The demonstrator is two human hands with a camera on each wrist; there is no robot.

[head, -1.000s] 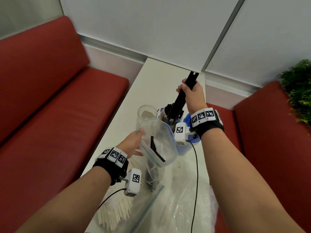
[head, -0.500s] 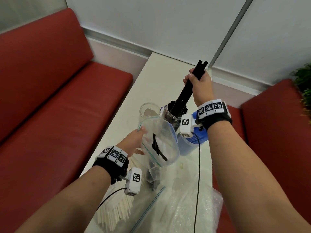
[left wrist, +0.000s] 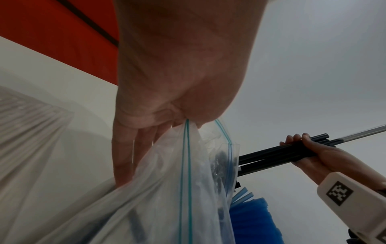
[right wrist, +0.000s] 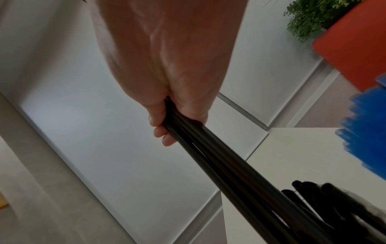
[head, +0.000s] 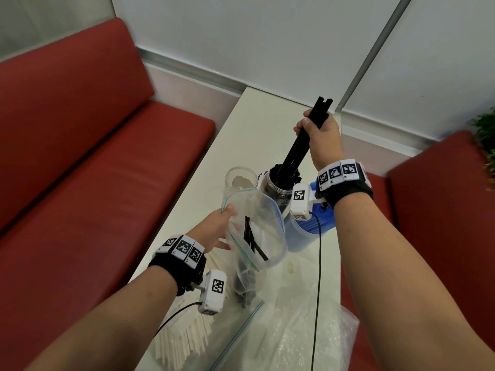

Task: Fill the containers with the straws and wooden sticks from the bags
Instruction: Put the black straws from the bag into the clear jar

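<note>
My right hand (head: 318,135) grips a bundle of black straws (head: 300,145) near its top, tilted, with the lower ends inside a clear jar (head: 278,188) that holds more black straws. In the right wrist view the bundle of black straws (right wrist: 219,158) runs down from my fingers toward the jar (right wrist: 334,206). My left hand (head: 217,226) pinches the rim of an open clear zip bag (head: 257,231) with a few black straws left inside. The left wrist view shows the zip bag (left wrist: 188,181) held at its blue-lined edge. An empty glass jar (head: 238,180) stands behind the bag.
A container of blue straws (head: 313,226) stands right of the black-straw jar. Pale wooden sticks (head: 184,344) in a bag lie at the table's near left. Crumpled clear bags (head: 294,330) cover the near table. Red benches (head: 80,156) flank the narrow white table (head: 257,124).
My right hand has kept hold of the black straws over the jar and lifted slightly. My left hand still holds the bag open; the view has shifted a little.
</note>
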